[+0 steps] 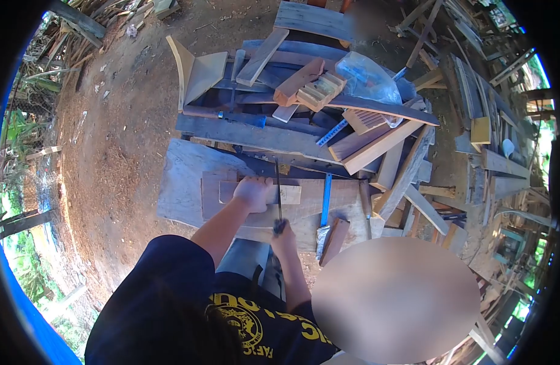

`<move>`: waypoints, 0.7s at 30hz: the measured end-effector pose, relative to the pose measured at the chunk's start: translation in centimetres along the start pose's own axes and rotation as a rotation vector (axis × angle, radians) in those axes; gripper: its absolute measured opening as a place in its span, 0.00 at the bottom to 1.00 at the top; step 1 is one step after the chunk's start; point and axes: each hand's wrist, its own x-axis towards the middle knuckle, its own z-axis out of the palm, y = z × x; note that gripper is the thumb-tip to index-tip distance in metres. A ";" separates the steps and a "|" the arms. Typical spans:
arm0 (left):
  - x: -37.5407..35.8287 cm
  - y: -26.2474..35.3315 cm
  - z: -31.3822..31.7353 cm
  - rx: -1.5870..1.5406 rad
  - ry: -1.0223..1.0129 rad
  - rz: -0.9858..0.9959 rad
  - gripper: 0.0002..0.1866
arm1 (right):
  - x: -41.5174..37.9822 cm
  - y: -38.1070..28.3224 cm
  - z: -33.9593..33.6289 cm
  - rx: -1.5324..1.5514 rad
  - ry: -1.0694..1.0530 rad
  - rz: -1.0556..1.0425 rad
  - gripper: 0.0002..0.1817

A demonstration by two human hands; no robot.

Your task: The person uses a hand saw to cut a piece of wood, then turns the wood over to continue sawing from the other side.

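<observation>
My left hand [254,193] presses down on a short, pale wooden board [289,194], its fingers closed over the wood. This board lies across a wider brown plank [211,194] on the low work surface. My right hand [284,238] is closed around the dark handle of a handsaw [279,191]. Its thin blade, seen nearly edge-on, points away from me and crosses the pale board just right of my left hand. How deep the blade sits in the wood is too small to tell.
Right of the saw lie a blue straight strip [326,198], a reddish wood block [335,241] and a long-handled tool [366,207]. Beyond, the bench [249,135] holds stacked boards, a clear plastic bag [368,79] and a hammer [238,64]. A blurred round shape [395,298] covers the lower right.
</observation>
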 end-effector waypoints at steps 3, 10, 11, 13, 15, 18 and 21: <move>0.0 0.1 0.2 0.018 -0.003 0.000 0.29 | -1.1 0.2 0.0 0.035 0.025 -0.035 0.20; -0.1 0.1 0.4 -0.001 0.033 0.007 0.29 | -3.6 2.1 -1.1 0.020 -0.038 0.006 0.17; -0.2 0.2 0.1 0.001 0.039 0.009 0.29 | -1.1 1.4 -1.0 0.015 -0.036 -0.024 0.17; -0.3 0.5 -0.4 0.038 -0.019 -0.012 0.30 | 0.5 -0.2 -1.1 -0.007 -0.003 -0.076 0.16; -0.3 0.3 -0.1 0.041 0.011 -0.008 0.29 | -1.3 -0.8 -1.3 0.010 -0.005 -0.046 0.16; -0.3 0.1 0.4 0.023 0.052 0.007 0.29 | -5.5 1.1 -1.7 0.008 -0.009 -0.020 0.15; -0.3 0.2 0.1 0.007 0.057 0.014 0.29 | -4.7 2.2 -1.5 -0.012 -0.029 -0.013 0.16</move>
